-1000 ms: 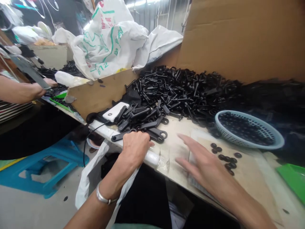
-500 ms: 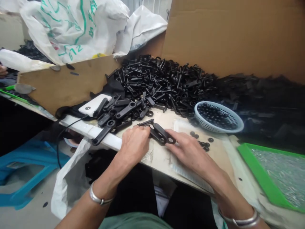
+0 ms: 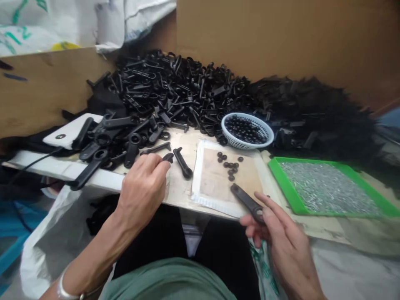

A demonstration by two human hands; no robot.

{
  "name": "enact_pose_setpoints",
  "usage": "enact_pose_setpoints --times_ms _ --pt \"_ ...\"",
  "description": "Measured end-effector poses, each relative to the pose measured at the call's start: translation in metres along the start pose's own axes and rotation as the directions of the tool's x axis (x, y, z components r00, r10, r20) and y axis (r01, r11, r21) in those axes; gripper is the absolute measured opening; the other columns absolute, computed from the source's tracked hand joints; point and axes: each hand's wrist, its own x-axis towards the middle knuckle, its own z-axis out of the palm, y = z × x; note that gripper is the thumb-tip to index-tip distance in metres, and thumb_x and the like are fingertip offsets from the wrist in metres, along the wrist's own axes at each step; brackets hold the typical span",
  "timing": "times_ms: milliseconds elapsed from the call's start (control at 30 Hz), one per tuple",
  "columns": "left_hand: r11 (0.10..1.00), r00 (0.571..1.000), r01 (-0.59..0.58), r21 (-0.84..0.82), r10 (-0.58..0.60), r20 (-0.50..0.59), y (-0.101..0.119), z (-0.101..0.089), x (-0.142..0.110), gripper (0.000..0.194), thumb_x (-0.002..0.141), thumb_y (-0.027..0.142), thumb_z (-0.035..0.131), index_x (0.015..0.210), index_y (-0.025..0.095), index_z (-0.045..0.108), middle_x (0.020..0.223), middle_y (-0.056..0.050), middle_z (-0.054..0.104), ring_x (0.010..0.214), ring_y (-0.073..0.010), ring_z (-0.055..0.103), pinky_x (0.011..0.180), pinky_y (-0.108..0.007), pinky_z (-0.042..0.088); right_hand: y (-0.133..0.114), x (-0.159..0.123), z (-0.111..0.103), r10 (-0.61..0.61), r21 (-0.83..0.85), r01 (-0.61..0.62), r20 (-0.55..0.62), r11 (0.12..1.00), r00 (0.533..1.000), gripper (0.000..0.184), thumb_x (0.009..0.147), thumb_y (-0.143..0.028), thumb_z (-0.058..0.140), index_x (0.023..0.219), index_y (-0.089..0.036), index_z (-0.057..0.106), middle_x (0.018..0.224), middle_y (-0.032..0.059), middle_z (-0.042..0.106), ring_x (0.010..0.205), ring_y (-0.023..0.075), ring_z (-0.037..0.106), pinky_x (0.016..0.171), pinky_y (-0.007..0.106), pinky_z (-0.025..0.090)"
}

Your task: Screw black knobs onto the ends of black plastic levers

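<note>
My right hand (image 3: 281, 241) is closed on a black plastic lever arm (image 3: 247, 201) by its ringed end, with the narrow end pointing up and left over the edge of a pale mat. My left hand (image 3: 145, 183) is closed near the table's front edge. The dark tip of a black plastic part (image 3: 168, 157) shows at its fingertips; the rest is hidden by the hand. Between the hands, one loose lever arm (image 3: 183, 163) lies on the table. Several small black round pieces (image 3: 230, 165) lie on the pale mat (image 3: 212, 183).
A large heap of black plastic parts (image 3: 175, 87) fills the back. More lever arms (image 3: 89, 168) lie at left beside a white device (image 3: 70, 131). A pale blue basket (image 3: 246, 143) holds black round pieces. At right, a green tray (image 3: 289, 196) contains small shiny metal pieces.
My hands have moved apart. My right hand has carried one lever arm right and towards me, while another now lies loose on the table. The view has turned right.
</note>
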Motion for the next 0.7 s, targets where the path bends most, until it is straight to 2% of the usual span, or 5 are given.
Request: enact_pose_setpoints --times_ms 133,233,367,600,700 --pt "0.945 0.936 -0.295 -0.144 0.255 -0.244 0.035 0.004 -0.016 0.018 0.092 0.008 0.046 0.093 0.013 0.063 0.096 -0.012 0.06 0.095 -0.0245 0.059 0.081 -0.038 0.052 0.01 -0.009 -0.003 0.093 0.023 -0.093 0.017 0.995 0.996 0.071 0.085 -0.061 0.052 0.139 -0.015 0.046 0.068 0.0048 0.068 0.043 0.0131 0.053 0.036 0.023 0.038" --pt "0.844 0.862 -0.48 -0.241 0.402 -0.31 0.068 0.016 -0.019 0.02 0.094 0.007 0.043 0.093 0.01 0.063 0.098 -0.013 0.064 0.1 -0.0237 0.061 0.086 -0.036 0.054 0.01 -0.014 0.001 0.114 -0.015 -0.114 0.02 0.993 0.993 0.07 0.086 -0.063 0.048 0.139 -0.018 0.046 0.066 0.0025 0.066 0.039 0.0113 0.049 0.035 0.021 0.035" --pt "0.818 0.868 -0.494 -0.294 0.442 -0.227 0.095 0.033 -0.018 0.023 0.095 0.007 0.04 0.093 0.007 0.063 0.1 -0.014 0.066 0.101 -0.0235 0.063 0.082 -0.033 0.057 0.014 -0.02 0.007 0.126 -0.03 -0.124 0.083 0.992 0.989 0.073 0.087 -0.065 0.045 0.145 -0.021 0.038 0.066 0.0011 0.066 0.041 0.0126 0.052 0.036 0.022 0.038" --pt "0.778 0.859 -0.508 -0.37 0.49 -0.15 0.099 0.035 -0.022 0.015 0.091 0.005 0.048 0.098 0.003 0.061 0.096 -0.015 0.063 0.1 -0.0244 0.062 0.092 -0.037 0.055 0.028 -0.019 0.012 0.129 0.06 -0.135 0.086 0.989 0.988 0.069 0.09 -0.062 0.042 0.148 -0.027 0.033 0.068 -0.0005 0.067 0.045 0.013 0.055 0.04 0.024 0.044" --pt "0.805 0.931 -0.358 -0.474 0.346 -0.116 0.099 0.031 -0.026 0.012 0.091 0.008 0.05 0.099 0.006 0.058 0.105 -0.016 0.061 0.106 -0.0238 0.06 0.094 -0.034 0.055 0.031 -0.018 0.013 0.13 0.094 -0.135 0.062 0.986 0.99 0.07 0.09 -0.061 0.043 0.149 -0.026 0.032 0.068 0.0002 0.067 0.044 0.0128 0.055 0.04 0.023 0.044"
